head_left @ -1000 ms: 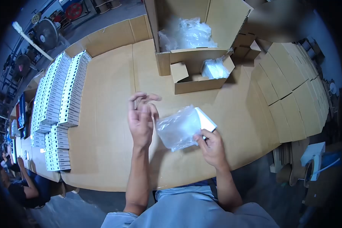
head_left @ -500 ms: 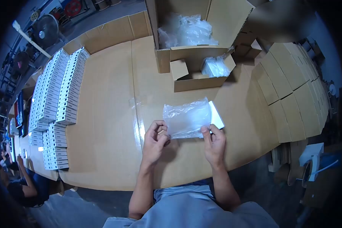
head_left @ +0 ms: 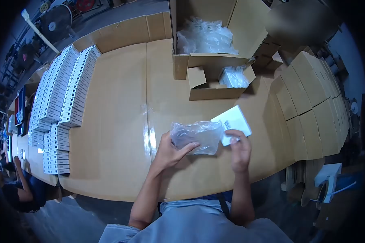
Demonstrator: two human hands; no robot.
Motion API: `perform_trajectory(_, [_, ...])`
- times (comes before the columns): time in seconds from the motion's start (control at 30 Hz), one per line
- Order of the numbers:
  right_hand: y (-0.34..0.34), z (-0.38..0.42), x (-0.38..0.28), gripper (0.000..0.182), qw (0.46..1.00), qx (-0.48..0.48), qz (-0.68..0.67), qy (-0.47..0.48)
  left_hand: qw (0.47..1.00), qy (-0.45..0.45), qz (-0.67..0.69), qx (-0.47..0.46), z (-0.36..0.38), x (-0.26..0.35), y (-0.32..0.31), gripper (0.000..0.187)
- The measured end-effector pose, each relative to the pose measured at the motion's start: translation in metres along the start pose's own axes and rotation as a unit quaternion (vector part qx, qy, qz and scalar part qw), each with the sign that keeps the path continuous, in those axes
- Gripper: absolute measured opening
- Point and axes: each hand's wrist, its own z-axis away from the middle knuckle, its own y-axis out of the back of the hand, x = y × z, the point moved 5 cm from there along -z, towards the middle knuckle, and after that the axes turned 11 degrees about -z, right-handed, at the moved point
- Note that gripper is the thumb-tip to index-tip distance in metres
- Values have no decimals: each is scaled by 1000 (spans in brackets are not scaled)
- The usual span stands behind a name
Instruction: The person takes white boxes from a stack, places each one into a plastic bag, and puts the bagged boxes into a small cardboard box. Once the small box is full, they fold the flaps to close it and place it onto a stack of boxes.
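Note:
My left hand (head_left: 170,152) holds a clear plastic bag (head_left: 202,137), with its thumb across the front and the other fingers behind or inside the bag. A white box (head_left: 233,122) with small print on its top lies to the right of the bag on the cardboard-covered table. My right hand (head_left: 240,152) is at the near edge of this white box, its fingers bent and touching it. The bag's right edge reaches the box's left side.
Stacked white boxes (head_left: 74,93) stand at the left. Beyond my hands, a small open carton (head_left: 217,94) holds a plastic-wrapped item; a larger carton (head_left: 247,24) holds plastic bags. Brown cartons (head_left: 308,101) stand at the right. A person (head_left: 22,186) is at the far left.
My right hand has let go of the bag and moved right to the white box, which now shows more fully. My left hand's thumb now lies across the bag.

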Motion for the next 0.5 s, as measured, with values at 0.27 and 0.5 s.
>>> perform_trajectory(0.27, [0,-53,-52,75,990,-64,20,128,992,-91,-85,-22,3,10,-2,35])
perform_trajectory(0.5, [-15,-61,-55,46,979,-173,-10,107,989,-88,-111,-32,0,12,0,31])
